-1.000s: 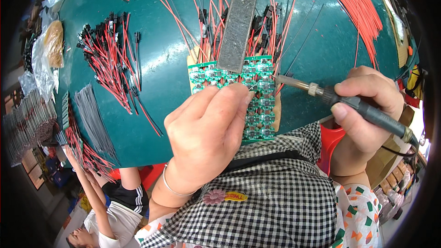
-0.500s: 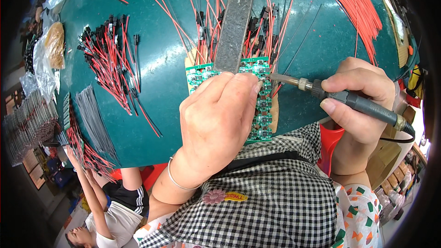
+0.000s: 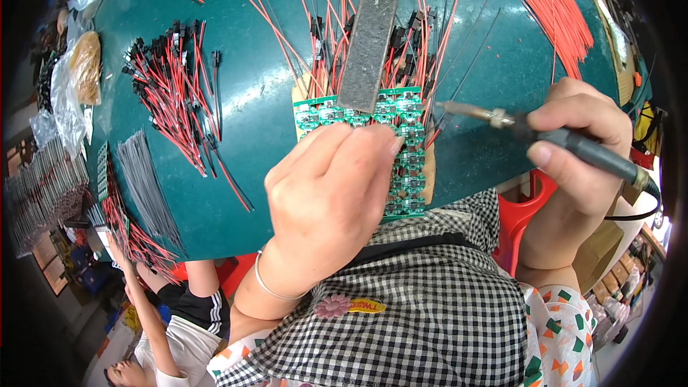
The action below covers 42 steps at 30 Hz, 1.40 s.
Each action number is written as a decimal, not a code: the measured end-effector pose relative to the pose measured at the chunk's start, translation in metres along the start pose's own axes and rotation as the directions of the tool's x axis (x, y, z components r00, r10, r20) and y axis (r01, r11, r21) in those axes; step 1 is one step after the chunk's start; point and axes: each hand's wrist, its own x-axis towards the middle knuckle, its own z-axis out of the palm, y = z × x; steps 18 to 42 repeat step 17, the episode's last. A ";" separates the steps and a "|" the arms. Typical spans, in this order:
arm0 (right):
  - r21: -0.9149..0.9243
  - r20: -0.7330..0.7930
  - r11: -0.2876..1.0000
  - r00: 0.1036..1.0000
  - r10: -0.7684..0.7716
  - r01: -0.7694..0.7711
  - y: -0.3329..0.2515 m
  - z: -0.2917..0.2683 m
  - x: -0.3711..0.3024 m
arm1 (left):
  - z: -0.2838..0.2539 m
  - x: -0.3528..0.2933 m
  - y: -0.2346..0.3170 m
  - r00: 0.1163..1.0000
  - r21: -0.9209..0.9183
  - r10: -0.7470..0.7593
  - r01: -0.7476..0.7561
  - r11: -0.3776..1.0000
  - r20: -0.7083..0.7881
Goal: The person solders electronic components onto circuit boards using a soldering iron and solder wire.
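Note:
A panel of small green circuit boards [image 3: 411, 149] lies on a tan backing at the table's near edge. Red and black wires with black connectors [image 3: 408, 41] fan out from its far side. Across them rests a dark flat metal bar [image 3: 369, 36], its near end on the panel. My left hand [image 3: 326, 190] is over the panel, fingers bent and pressed together; what they hold, if anything, is hidden beneath. In my right hand [image 3: 584, 140] is a soldering iron [image 3: 573, 142], gripped like a pen, its slightly blurred tip just right of the panel and apart from it.
Connector leads [image 3: 172, 93] lie heaped at left on the green table [image 3: 236, 150], near a bundle of grey wires [image 3: 147, 186]. Long red wires [image 3: 548, 7] spread at far right. Plastic bags [image 3: 72, 93] line the left edge. Another person [image 3: 175, 337] sits at lower left.
The soldering iron has drawn back to the right, away from the panel's edge. My left hand has shifted slightly nearer and left, uncovering more of the panel near the bar's end.

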 end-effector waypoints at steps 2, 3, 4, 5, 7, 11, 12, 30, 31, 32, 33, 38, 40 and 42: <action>0.011 -0.091 1.000 0.996 0.005 -0.004 0.002 -0.007 -0.005 | -0.008 -0.004 0.002 0.999 -0.008 -0.015 0.014 1.000 -0.033; 0.014 -0.164 0.999 0.986 0.031 -0.029 0.001 -0.006 -0.006 | -0.013 -0.005 0.004 0.999 0.017 -0.045 0.045 0.999 -0.017; 0.022 -0.181 0.999 0.983 0.041 -0.037 0.000 -0.004 -0.007 | -0.017 -0.006 0.005 0.997 0.041 -0.074 0.074 0.996 -0.003; 0.012 -0.184 0.999 0.982 0.036 -0.035 -0.003 -0.001 -0.004 | -0.018 -0.009 0.004 0.998 0.034 -0.068 0.068 0.997 -0.008; 0.036 -0.178 0.994 0.979 0.104 -0.099 -0.012 0.007 0.008 | -0.016 -0.015 0.000 0.997 0.002 -0.071 0.071 0.997 -0.027; 0.011 -0.176 0.997 0.981 0.079 -0.079 -0.026 0.050 0.043 | -0.020 -0.028 -0.005 0.996 -0.034 -0.086 0.085 0.996 -0.018; -0.064 -0.177 0.997 0.983 -0.046 0.035 -0.019 0.056 0.048 | -0.018 -0.027 -0.003 0.997 -0.038 -0.070 0.070 0.997 -0.012; -0.396 -0.064 0.916 0.992 -0.106 0.073 -0.009 0.083 0.069 | -0.009 -0.029 0.000 0.994 0.054 -0.095 0.092 0.994 0.056; -0.396 -0.064 0.916 0.992 -0.106 0.073 -0.009 0.083 0.069 | -0.009 -0.029 0.000 0.994 0.054 -0.095 0.092 0.994 0.056; -0.396 -0.064 0.916 0.992 -0.106 0.073 -0.009 0.083 0.069 | -0.009 -0.029 0.000 0.994 0.054 -0.095 0.092 0.994 0.056; -0.396 -0.064 0.916 0.992 -0.106 0.073 -0.009 0.083 0.069 | -0.009 -0.029 0.000 0.994 0.054 -0.095 0.092 0.994 0.056; -0.396 -0.064 0.916 0.992 -0.106 0.073 -0.009 0.083 0.069 | -0.009 -0.029 0.000 0.994 0.054 -0.095 0.092 0.994 0.056; -0.396 -0.064 0.916 0.992 -0.106 0.073 -0.009 0.083 0.069 | -0.009 -0.029 0.000 0.994 0.054 -0.095 0.092 0.994 0.056; -0.396 -0.064 0.916 0.992 -0.106 0.073 -0.009 0.083 0.069 | -0.009 -0.029 0.000 0.994 0.054 -0.095 0.092 0.994 0.056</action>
